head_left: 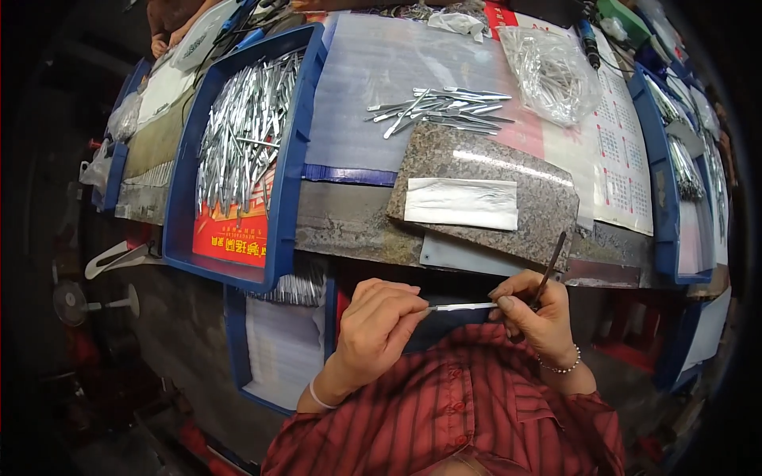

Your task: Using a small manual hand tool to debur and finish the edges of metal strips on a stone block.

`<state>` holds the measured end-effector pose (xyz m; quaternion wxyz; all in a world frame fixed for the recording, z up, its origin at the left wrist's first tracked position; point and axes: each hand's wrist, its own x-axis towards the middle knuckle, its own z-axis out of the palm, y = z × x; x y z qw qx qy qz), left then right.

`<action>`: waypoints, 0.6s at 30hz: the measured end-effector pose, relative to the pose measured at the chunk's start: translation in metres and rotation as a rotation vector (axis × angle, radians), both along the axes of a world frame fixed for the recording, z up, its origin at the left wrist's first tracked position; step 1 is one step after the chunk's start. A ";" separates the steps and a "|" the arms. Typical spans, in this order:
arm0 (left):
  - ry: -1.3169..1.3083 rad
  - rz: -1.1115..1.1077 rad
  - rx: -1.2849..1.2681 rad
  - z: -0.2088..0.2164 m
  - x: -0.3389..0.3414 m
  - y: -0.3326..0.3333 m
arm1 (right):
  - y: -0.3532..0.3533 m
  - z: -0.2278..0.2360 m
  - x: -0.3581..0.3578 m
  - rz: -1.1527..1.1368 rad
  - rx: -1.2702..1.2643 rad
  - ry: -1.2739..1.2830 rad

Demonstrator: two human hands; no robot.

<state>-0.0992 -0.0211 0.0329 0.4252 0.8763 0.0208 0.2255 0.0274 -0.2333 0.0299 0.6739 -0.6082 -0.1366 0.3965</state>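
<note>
Between my hands, just off the table's near edge, a slim silver metal piece (468,306) lies nearly level. The fingers of my left hand (377,329) are closed on its left end. My right hand (540,317) pinches the other end and also grips a thin dark rod (551,270), which points up and away; its kind is unclear. Beyond my hands, a speckled stone slab (484,159) carries a folded white cloth (460,204). Several similar silver pieces (444,107) lie loosely heaped behind the slab.
At left, a blue bin (290,182) holds many silver pieces. Below it is another blue bin (238,341). A clear plastic bag (552,75) lies at the back right, and a blue bin (663,182) stands far right. Another person's hand (159,44) shows at upper left.
</note>
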 end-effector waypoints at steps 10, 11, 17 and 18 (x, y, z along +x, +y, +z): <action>0.044 0.009 -0.054 -0.005 -0.011 -0.003 | 0.001 0.000 -0.008 -0.009 -0.006 -0.051; 0.045 0.011 -0.055 -0.005 -0.012 -0.004 | 0.001 -0.001 -0.009 -0.006 0.012 -0.048; 0.061 0.000 -0.091 -0.008 -0.017 -0.005 | 0.004 -0.005 -0.013 -0.027 0.060 -0.018; 0.049 0.008 -0.077 -0.008 -0.018 -0.004 | 0.005 -0.006 -0.013 -0.047 0.095 0.010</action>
